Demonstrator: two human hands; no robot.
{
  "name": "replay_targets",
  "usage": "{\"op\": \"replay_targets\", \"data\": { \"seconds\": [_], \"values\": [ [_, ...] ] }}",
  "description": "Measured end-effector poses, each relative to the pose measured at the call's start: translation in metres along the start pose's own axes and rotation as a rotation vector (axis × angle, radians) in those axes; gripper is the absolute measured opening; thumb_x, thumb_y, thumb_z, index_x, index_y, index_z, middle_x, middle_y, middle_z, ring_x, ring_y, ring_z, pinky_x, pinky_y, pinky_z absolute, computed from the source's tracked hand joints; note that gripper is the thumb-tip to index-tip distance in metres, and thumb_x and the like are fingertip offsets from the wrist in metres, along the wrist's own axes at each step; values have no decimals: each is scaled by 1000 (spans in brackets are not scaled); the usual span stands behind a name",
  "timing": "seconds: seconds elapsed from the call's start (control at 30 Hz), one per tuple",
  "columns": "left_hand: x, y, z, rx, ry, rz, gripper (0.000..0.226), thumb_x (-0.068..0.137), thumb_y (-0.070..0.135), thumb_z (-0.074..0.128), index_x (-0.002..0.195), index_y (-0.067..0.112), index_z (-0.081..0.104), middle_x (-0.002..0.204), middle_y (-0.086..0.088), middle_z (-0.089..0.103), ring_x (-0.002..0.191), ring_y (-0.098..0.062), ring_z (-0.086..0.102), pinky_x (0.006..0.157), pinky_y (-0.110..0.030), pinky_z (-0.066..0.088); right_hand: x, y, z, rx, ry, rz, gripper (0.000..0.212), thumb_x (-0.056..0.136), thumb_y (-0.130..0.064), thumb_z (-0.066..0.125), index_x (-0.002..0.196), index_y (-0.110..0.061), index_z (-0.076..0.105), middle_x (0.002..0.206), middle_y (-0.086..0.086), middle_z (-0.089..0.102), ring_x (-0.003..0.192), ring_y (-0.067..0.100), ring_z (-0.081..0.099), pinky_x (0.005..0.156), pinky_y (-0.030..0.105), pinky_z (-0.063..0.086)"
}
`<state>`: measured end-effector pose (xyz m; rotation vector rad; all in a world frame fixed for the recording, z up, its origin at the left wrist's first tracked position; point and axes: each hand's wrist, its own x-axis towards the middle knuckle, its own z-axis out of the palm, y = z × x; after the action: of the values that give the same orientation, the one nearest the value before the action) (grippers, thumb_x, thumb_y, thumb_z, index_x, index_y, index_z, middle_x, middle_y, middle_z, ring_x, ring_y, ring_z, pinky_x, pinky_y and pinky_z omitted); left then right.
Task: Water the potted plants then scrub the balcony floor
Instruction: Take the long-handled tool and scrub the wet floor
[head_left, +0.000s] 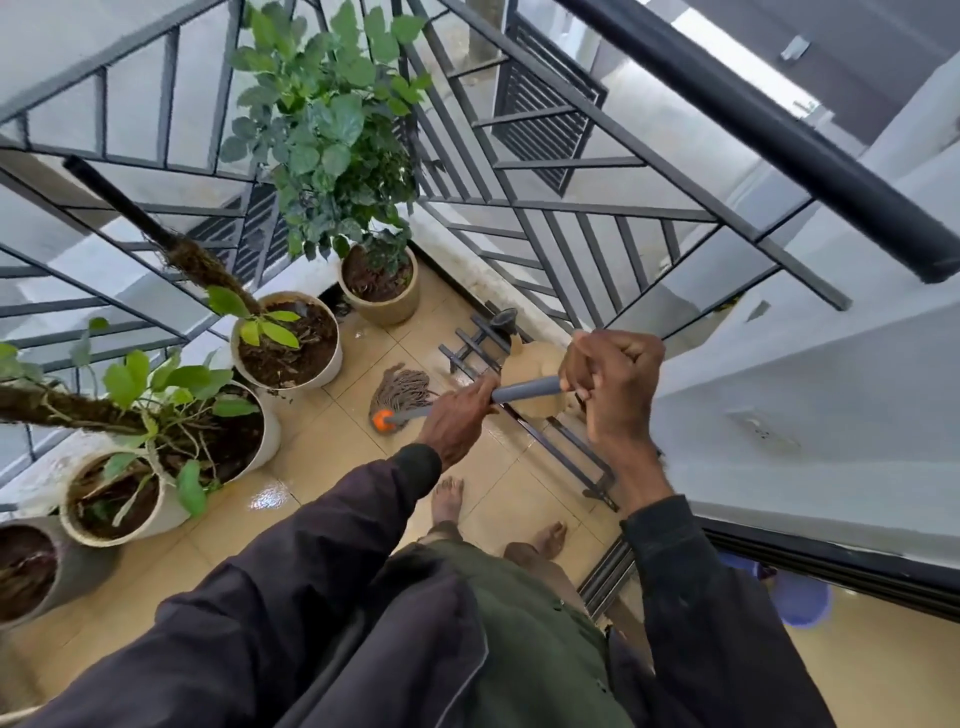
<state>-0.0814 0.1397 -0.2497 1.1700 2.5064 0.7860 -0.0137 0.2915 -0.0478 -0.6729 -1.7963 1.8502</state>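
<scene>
1. Fingers (584, 371) of the right hand (615, 384): curled tight around the upper end of the mop handle (524, 391), fist closed, knuckles up.
2. Left hand (457, 418): wrapped around the same handle lower down, between the right hand and the mop head (402, 389); back of the hand faces the camera, fingers hidden underneath.
3. Mop handle: grey, running from the right fist down and leftward to an orange collar (383, 420).
4. Mop head: brown-grey string strands, spread on the floor (332, 467) near the far corner, just beside the white pot (332, 358).
5. Floor: tan tiles, wet sheen with a bright glare patch near the big pots.
6. Potted plants, along the left railing (545, 218): beige pot (387, 306) with a tall leafy bush in the corner; white pot with dark soil and a few light leaves; large white pot (267, 431) with a mossy stake; smaller cream pot (78, 514); grey pot (78, 566) at the left edge.
7. Dark metal rack (566, 447): lying on the tiles along the right wall, partly behind the hands.
8. Person: dark sleeves, green garment, bare feet (449, 499) on the tiles, standing well apart from the mop head.
</scene>
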Motion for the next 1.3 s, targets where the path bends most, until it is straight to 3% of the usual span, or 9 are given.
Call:
{"op": "replay_targets", "data": {
  "seconds": [0.17, 0.3, 0.43, 0.53, 0.73, 0.93, 1.1, 1.17, 1.3],
  "values": [
    [27, 15, -18, -55, 133, 25, 7, 106, 11, 53, 111, 7, 56, 91, -10, 65, 63, -20, 57, 55, -36, 57, 22, -20, 9, -71, -78, -109, 43, 89, 6, 53, 48, -7, 49, 41, 4, 36, 40, 32, 36, 57, 29, 45],
    [61, 10, -38, -48, 153, -3, 27, 103, 17, 35, 115, 5, 57, 98, -16, 68, 67, -33, 65, 55, -40, 52, 37, -22, 18, -97, -81, -129, 43, 89, 4, 52, 48, -12, 51, 42, 1, 39, 43, 28, 41, 59, 32, 45],
    [83, -8, -41, -120, 125, -118, 28, 97, -4, 50, 120, 10, 55, 107, -14, 67, 83, -37, 67, 62, -44, 54, 43, -11, 37, -131, -105, -153, 41, 88, 0, 53, 49, -12, 52, 43, -2, 44, 43, 27, 42, 55, 33, 45],
    [92, -24, -44, -59, 61, -126, 24, 100, 0, 52, 123, 9, 54, 105, -15, 66, 78, -40, 66, 60, -48, 54, 46, 1, 46, -112, -99, -140, 43, 86, 1, 53, 44, -4, 47, 41, 7, 39, 40, 27, 41, 54, 38, 44],
    [104, -31, -46, 94, 32, -81, 19, 103, 9, 53, 121, 12, 47, 100, -12, 68, 72, -33, 64, 63, -41, 50, 97, -6, 42, -50, -127, -62, 47, 90, 7, 53, 46, -11, 49, 39, -1, 37, 36, 20, 36, 53, 31, 40],
    [87, -25, -31, 94, 139, -184, 24, 94, -9, 53, 114, 3, 52, 85, -14, 63, 58, -31, 55, 50, -42, 50, 131, -12, 52, -83, -295, -5, 50, 89, 8, 55, 45, -14, 46, 39, -1, 35, 35, 18, 35, 56, 24, 44],
    [116, -15, -36, 80, 276, -216, 43, 82, -10, 68, 116, 8, 49, 85, -13, 64, 66, -32, 61, 52, -38, 51, 168, -35, 59, -94, -457, -80, 52, 89, 3, 56, 44, -18, 43, 41, 0, 34, 37, 22, 33, 54, 34, 42],
    [140, -12, -38, 98, 347, -201, 55, 78, -9, 71, 122, 9, 43, 86, -15, 65, 72, -35, 64, 57, -39, 52, 189, -47, 55, -78, -471, -128, 53, 90, 6, 56, 44, -17, 43, 41, -2, 34, 37, 27, 35, 51, 49, 39],
    [189, -6, -65, 121, 406, -220, 43, 80, -5, 55, 120, 5, 43, 78, -19, 66, 58, -34, 63, 44, -37, 49, 215, -54, 53, -41, -474, -192, 43, 86, 1, 56, 45, -10, 46, 42, 1, 36, 40, 35, 36, 54, 59, 41]
  ]
}}
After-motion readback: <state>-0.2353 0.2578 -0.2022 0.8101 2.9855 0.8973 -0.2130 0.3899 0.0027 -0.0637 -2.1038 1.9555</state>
